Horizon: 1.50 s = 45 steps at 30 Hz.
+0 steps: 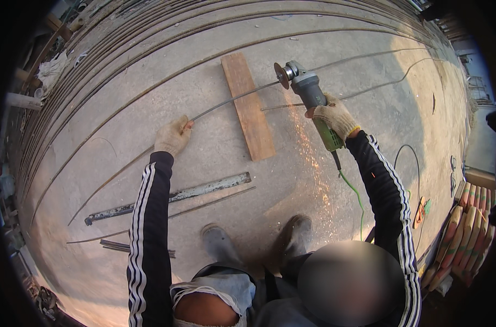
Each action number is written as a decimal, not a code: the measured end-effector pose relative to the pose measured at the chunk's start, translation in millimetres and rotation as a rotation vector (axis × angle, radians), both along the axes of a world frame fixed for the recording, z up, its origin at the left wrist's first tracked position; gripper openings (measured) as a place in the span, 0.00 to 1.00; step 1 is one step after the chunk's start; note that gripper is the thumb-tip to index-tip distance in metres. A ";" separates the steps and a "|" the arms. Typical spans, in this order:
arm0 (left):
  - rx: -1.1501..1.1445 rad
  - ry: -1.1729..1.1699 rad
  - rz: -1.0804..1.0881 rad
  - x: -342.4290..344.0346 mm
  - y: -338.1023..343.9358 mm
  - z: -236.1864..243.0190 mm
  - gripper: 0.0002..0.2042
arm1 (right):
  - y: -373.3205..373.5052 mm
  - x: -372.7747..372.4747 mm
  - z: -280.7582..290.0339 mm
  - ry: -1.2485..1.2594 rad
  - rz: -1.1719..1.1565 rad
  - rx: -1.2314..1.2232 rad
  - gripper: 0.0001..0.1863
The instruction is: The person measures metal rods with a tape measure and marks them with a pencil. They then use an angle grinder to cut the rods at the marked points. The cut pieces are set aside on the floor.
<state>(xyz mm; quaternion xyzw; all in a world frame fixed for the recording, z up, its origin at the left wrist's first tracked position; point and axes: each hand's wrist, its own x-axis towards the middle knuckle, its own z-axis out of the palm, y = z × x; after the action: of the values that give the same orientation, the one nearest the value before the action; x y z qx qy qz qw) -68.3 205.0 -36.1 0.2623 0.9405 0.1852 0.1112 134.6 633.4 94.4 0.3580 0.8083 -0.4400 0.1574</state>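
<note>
My left hand [174, 135], in a pale knit glove, is closed around a thin steel rod [226, 102]. The rod lies across a brown wooden plank [244, 109] on the concrete floor. In my right hand [335, 116], gloved the same way, is an angle grinder [309, 92] with a dark green-grey body. Its brown disc [283, 74] meets the rod just beyond the plank's right side. Orange sparks [308, 147] stream down from there toward my boots. A green cord [358, 199] trails from the grinder's rear end.
Several long rods [166, 50] curve across the far floor. Nearer me lie a worn metal bar [204, 188] and a bundle of short rods [114, 246]. My grey boots [218, 240] stand below the plank. Stacked paper sacks [460, 234] fill the right edge, beside a black cable [417, 158].
</note>
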 end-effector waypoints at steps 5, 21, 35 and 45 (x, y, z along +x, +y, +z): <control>-0.001 0.027 -0.013 2.2 0.7 9.4 0.14 | 1.0 8.0 -11.9 -0.034 -0.028 0.051 0.32; -0.117 0.036 -0.067 6.6 11.3 43.1 0.16 | -2.4 112.4 17.4 0.406 -0.558 -0.219 0.25; -0.185 0.308 -0.671 90.6 247.9 48.0 0.14 | 4.7 238.5 15.6 0.419 -0.887 -0.219 0.25; -0.206 0.242 -0.730 82.2 275.6 31.8 0.10 | 2.0 302.6 2.1 0.358 -1.104 -0.240 0.24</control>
<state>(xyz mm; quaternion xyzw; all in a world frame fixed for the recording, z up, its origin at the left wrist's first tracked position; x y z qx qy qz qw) 13.9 480.6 -4.4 0.5867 0.8054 0.0059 0.0837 437.3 635.4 96.4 0.6255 0.4612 -0.5986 -0.1942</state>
